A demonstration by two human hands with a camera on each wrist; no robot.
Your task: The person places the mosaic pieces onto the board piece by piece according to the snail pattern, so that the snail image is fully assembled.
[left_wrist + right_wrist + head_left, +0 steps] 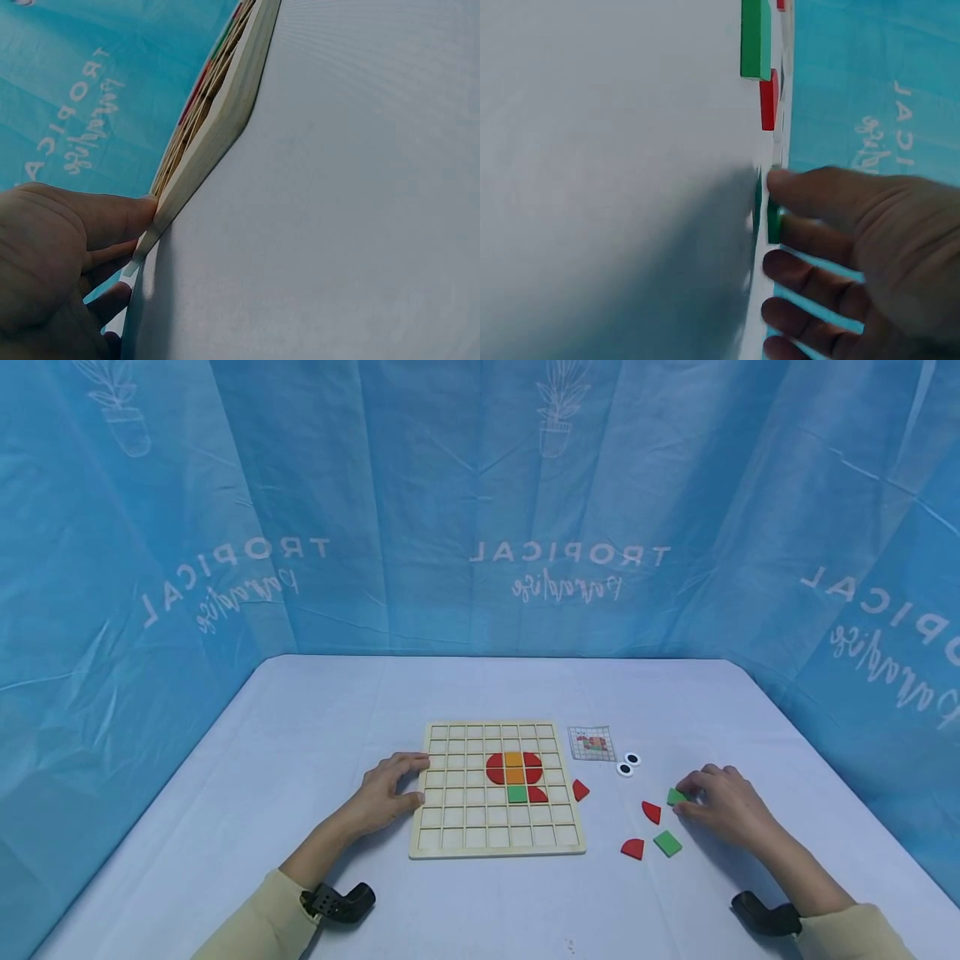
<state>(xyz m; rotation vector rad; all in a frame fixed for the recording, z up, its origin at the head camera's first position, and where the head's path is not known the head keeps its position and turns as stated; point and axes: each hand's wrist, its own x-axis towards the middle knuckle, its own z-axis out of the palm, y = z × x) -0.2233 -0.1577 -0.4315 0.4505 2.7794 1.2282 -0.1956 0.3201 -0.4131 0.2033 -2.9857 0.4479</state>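
My left hand rests along the left edge of a wooden grid board, thumb and fingertips at its rim. On the board sit two orange squares, rounded red pieces on both sides of them, a green square below and a red quarter-round piece next to that. Off to the right, my right hand pinches a green square tile between thumb and index finger, close over the white table. Its other fingers are spread and hold nothing.
Near the right hand lie another green square and red quarter-round pieces; one more red piece is beside the board. A pattern card and two eye discs lie farther back. Blue curtains surround the table.
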